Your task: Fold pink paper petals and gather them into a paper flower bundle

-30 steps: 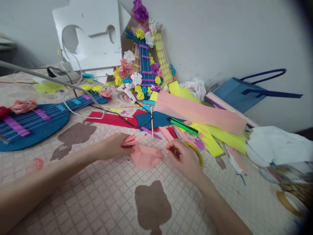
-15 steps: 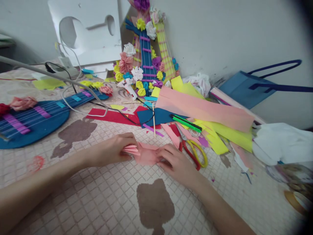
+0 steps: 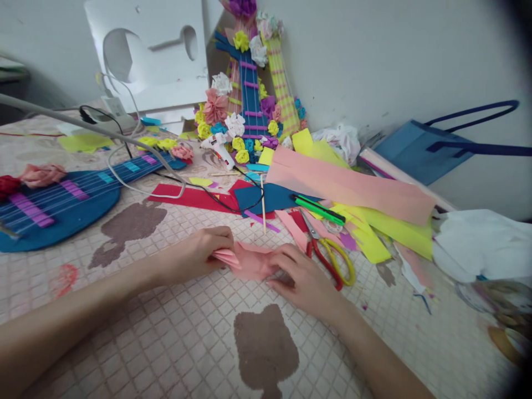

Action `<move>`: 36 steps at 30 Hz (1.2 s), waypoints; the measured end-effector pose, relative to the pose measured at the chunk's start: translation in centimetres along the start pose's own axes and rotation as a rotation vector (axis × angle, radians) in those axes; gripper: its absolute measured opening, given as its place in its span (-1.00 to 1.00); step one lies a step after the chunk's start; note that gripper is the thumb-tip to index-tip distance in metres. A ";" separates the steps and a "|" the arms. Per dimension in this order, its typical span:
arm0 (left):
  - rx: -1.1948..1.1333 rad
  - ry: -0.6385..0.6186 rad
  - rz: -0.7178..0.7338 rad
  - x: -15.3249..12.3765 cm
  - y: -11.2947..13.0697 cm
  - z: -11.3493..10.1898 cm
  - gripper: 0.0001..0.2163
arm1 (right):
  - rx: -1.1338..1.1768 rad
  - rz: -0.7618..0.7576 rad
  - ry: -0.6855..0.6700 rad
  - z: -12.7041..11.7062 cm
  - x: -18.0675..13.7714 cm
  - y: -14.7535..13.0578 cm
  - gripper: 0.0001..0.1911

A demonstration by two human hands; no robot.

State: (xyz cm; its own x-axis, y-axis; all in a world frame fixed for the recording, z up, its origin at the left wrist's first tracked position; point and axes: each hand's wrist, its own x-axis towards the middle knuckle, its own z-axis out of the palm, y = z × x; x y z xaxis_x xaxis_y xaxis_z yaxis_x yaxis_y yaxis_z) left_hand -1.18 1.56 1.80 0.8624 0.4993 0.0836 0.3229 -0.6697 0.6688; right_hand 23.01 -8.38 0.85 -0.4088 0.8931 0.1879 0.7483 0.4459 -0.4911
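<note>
A strip of pink crepe paper (image 3: 251, 262) stretches between my two hands, just above the patterned tabletop. My left hand (image 3: 208, 249) is closed around its folded, layered end, and the pink folds poke out past the fingers. At the other end, my right hand (image 3: 297, 274) pinches the paper between thumb and fingers; the fingertips partly cover that edge. Scissors (image 3: 328, 257) with red and yellow handles lie just beyond my right hand. A green box cutter (image 3: 318, 208) and a thin wooden stick (image 3: 263, 205) rest behind the paper.
A blue paper guitar (image 3: 70, 208) with strings and paper flowers lies at left. Decorated guitars (image 3: 251, 94) lean at the back beside a white glue gun (image 3: 220, 148). Pink and yellow paper sheets (image 3: 353, 185) spread to the right, near a blue bag (image 3: 424, 149). A cable (image 3: 83, 119) crosses the left side.
The paper between my hands has shifted slightly, and its folded end tilts a little more downward. Both hands keep their hold. The whole view has moved very slightly.
</note>
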 end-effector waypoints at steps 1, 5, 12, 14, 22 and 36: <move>-0.001 -0.006 -0.003 0.0 0.0 0.0 -0.85 | -0.009 -0.006 0.000 0.1 0.0 0.0 -0.85; -0.005 -0.032 -0.013 0.1 0.2 -0.2 -0.90 | -0.031 -0.017 0.011 0.4 0.2 0.1 -0.90; 0.057 0.031 -0.042 0.2 0.3 0.4 -0.86 | 0.040 0.054 0.059 0.6 0.2 -0.2 -0.89; 0.065 0.044 -0.043 0.3 0.2 0.6 -0.85 | 0.059 0.059 0.063 0.7 0.1 -0.3 -0.93; 0.079 0.101 -0.121 0.2 0.3 1.2 -0.84 | 0.025 0.106 0.101 1.3 0.3 -0.5 -0.85; 0.070 0.041 -0.105 0.0 0.4 1.4 -0.87 | -0.301 -0.053 0.034 1.7 0.6 -0.9 -0.89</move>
State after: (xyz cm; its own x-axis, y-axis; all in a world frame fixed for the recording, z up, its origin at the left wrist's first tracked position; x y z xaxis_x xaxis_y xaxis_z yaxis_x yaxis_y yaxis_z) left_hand -0.50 0.56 1.05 0.8062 0.5897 0.0471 0.4382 -0.6488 0.6221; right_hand 21.26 -8.36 -0.04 -0.4378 0.8671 0.2375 0.8493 0.4856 -0.2070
